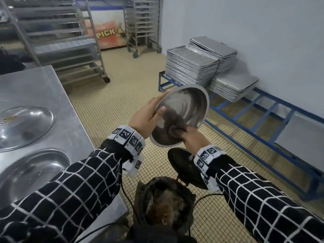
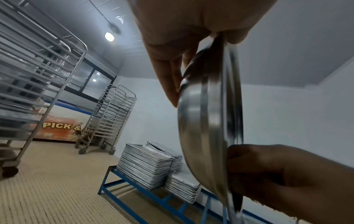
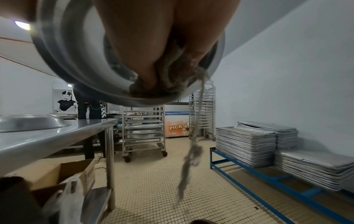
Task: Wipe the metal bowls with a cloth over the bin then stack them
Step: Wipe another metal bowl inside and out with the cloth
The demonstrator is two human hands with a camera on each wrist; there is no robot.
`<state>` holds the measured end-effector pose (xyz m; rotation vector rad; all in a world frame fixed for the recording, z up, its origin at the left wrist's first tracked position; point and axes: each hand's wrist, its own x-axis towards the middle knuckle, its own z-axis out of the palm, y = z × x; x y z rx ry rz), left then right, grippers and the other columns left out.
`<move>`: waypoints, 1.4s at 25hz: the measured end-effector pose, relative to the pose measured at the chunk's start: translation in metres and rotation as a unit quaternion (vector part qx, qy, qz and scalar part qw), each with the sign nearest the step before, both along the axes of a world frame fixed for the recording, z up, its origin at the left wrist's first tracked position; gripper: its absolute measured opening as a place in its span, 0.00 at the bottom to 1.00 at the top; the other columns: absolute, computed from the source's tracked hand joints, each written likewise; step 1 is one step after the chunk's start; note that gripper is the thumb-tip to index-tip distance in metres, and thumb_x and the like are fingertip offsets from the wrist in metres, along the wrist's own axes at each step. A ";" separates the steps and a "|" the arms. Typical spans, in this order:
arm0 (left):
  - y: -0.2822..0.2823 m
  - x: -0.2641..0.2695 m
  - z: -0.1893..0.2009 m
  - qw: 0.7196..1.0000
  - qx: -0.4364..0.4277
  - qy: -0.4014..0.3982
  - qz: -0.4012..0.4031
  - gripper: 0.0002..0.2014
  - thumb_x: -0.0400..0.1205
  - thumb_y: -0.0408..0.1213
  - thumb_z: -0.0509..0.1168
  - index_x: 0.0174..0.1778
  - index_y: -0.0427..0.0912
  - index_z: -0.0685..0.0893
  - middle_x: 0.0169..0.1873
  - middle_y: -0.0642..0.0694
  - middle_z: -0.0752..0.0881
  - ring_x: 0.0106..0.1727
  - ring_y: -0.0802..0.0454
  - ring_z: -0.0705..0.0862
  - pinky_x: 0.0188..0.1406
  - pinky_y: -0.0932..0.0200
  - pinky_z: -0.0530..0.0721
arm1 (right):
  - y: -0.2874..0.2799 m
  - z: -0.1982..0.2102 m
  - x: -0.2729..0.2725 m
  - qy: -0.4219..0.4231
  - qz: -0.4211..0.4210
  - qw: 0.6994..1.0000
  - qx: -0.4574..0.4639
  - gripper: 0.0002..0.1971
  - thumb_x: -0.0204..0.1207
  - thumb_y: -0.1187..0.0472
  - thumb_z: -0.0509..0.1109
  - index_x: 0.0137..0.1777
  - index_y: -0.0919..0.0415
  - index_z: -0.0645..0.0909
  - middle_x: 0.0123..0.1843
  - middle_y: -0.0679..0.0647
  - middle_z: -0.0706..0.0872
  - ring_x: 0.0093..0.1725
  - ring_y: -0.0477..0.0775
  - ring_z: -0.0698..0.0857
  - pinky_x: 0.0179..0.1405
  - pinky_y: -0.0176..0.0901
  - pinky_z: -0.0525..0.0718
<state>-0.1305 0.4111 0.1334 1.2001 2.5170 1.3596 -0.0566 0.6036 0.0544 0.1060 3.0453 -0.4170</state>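
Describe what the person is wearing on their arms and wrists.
Both arms are in black sleeves with a white windowpane grid. Each wrist carries a white band tiled with square black-and-white coded markers, with a white block hanging under it. A thin black cable trails down from the left wrist. The hands are bare: no gloves.

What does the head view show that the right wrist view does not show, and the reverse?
Only the head view shows the bin below the hands, its lid, and the left hand gripping the bowl. Only the right wrist view shows a cloth strand hanging down, and a cardboard box under the table. Both show the right hand pressing the cloth into the bowl, and the stacked trays.
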 end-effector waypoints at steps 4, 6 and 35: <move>0.004 -0.002 -0.002 0.998 -0.034 0.056 0.012 0.23 0.88 0.43 0.52 0.79 0.65 0.57 0.72 0.49 0.72 0.61 0.55 0.76 0.52 0.55 0.84 | -0.005 -0.004 0.001 0.038 0.029 0.997 -0.068 0.18 0.83 0.61 0.62 0.71 0.52 0.79 0.69 0.55 0.79 0.66 0.57 0.78 0.67 0.46 0.76; 0.007 -0.007 -0.005 0.998 -0.027 0.050 0.013 0.24 0.88 0.41 0.52 0.77 0.68 0.55 0.74 0.49 0.70 0.63 0.53 0.77 0.50 0.63 0.81 | -0.004 -0.002 0.004 0.095 0.003 0.992 -0.089 0.14 0.82 0.63 0.63 0.65 0.58 0.83 0.61 0.54 0.83 0.60 0.54 0.82 0.59 0.37 0.77; 0.007 -0.022 -0.013 0.994 0.063 -0.067 0.051 0.22 0.88 0.50 0.50 0.79 0.57 0.63 0.55 0.51 0.85 0.51 0.54 0.88 0.44 0.59 0.89 | 0.001 0.039 0.000 0.214 -0.128 0.906 -0.343 0.15 0.80 0.61 0.68 0.67 0.55 0.82 0.60 0.45 0.85 0.56 0.42 0.83 0.52 0.22 0.77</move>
